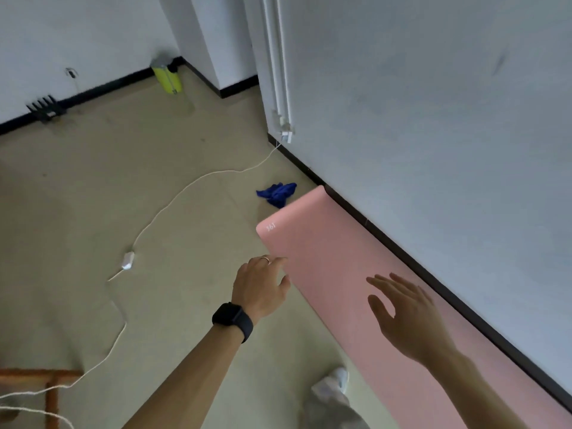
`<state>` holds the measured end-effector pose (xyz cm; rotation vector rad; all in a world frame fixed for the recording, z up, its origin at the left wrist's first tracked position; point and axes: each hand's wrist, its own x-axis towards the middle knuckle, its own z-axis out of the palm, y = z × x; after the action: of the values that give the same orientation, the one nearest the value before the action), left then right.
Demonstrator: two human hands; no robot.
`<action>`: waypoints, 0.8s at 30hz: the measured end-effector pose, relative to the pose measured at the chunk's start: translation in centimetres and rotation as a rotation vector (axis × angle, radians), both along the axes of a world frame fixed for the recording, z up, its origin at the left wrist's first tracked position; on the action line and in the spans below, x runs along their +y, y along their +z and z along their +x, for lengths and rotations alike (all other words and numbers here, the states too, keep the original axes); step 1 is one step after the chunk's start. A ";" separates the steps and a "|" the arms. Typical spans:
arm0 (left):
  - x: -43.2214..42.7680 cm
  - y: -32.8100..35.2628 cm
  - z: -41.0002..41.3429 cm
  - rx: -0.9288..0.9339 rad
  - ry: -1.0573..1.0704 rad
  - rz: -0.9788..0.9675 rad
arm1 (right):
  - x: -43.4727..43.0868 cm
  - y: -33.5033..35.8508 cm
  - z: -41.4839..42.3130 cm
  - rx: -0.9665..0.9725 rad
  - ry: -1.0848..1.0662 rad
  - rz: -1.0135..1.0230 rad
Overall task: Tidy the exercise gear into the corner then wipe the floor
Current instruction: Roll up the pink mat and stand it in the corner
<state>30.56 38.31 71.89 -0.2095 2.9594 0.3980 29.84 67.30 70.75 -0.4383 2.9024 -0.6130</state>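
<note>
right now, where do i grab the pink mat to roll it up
Take the pink mat by its short far end near the printed corner, coming from the open floor side: it lies flat, its other long edge against the wall.

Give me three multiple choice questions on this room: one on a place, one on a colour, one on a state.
1. Where does the pink mat lie? A. flat along the wall B. rolled in the far corner C. on a chair
2. What colour is the crumpled cloth past the mat's far end? A. red B. blue C. white
3. How is the right hand? A. clenched in a fist B. gripping a cord C. open, fingers spread over the mat
Answers: 1 A, its long edge follows the wall; 2 B, it is plainly deep blue; 3 C, its fingers are straight and hold nothing.
</note>
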 end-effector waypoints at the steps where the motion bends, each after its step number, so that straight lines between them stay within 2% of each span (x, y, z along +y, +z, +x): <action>1: -0.3 -0.3 -2.1 -0.004 -0.010 0.000 | -0.7 -0.5 -1.6 -0.011 -0.007 -0.002; 9: -2.9 -3.2 -15.5 -0.084 -0.061 -0.001 | -5.2 -5.3 -12.5 -0.155 -0.055 -0.019; 15: -6.2 -8.0 -24.9 -0.154 -0.074 -0.019 | -8.5 -9.4 -20.7 -0.266 -0.097 -0.002; 19: -9.1 -13.2 -32.3 -0.194 -0.096 -0.034 | -12.2 -14.3 -27.4 -0.307 -0.108 0.004; 24: -13.8 -24.3 -41.6 -0.333 -0.162 -0.028 | -17.0 -24.5 -35.8 -0.443 -0.147 0.086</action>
<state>-11.07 24.51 47.58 -0.0336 2.6309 0.2707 -5.94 50.31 46.20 -0.0634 2.5351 -0.5225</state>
